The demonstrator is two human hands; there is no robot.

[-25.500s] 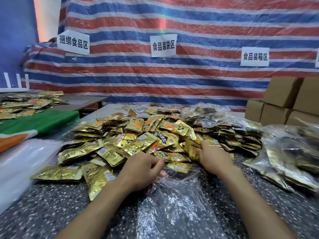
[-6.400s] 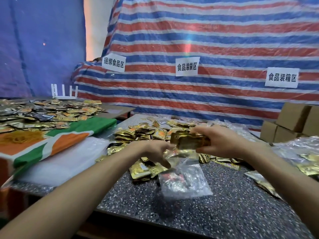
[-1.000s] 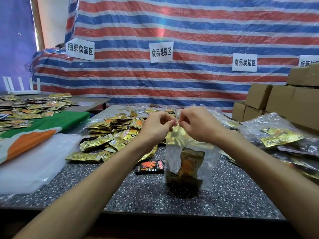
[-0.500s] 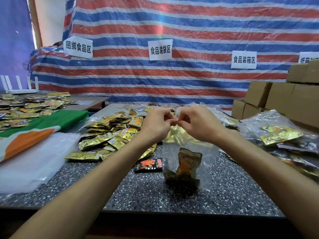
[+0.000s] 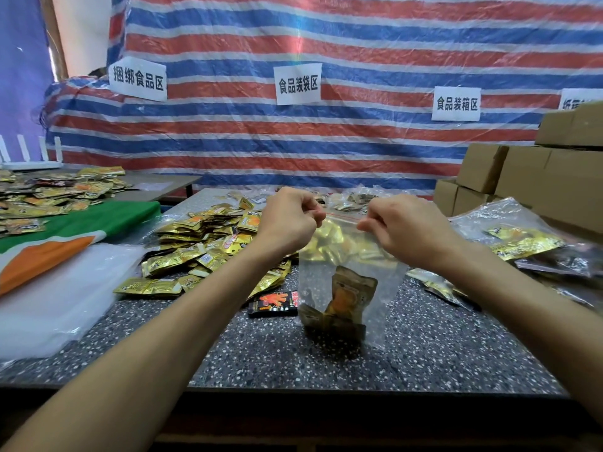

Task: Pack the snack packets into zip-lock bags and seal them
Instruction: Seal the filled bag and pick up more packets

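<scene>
Zip-lock bag (image 5: 382, 286): my left hand (image 5: 287, 223) and right hand (image 5: 404, 230) both pinch its top.
Crinkly gold packets (image 5: 202, 252) lie heaped just behind it.

Thin clear plastic film for the zip-lock bag (image 5: 386, 288), glossy, faintly crinkled, with a red strip along the seal. Inside, gold foil-look snack packets (image 5: 354, 290), shiny and creased. Same glossy metallic gold on the loose packets (image 5: 202, 252) heaped behind. Glossy black with orange print on the black packet (image 5: 274, 301) beside the bag. Dark speckled stone-look tabletop (image 5: 424, 350), smooth, low sheen. Woven plastic tarp (image 5: 326, 141) in red, blue and white stripes, wrinkled and shiny. Matt white paper signs (image 5: 297, 83). Matt brown cardboard boxes (image 5: 538, 177). Green and orange cloth (image 5: 81, 223), matt. Milky translucent plastic sheets (image 5: 49, 298), smooth. Clear glossy plastic on the filled bags (image 5: 522, 223).
</scene>
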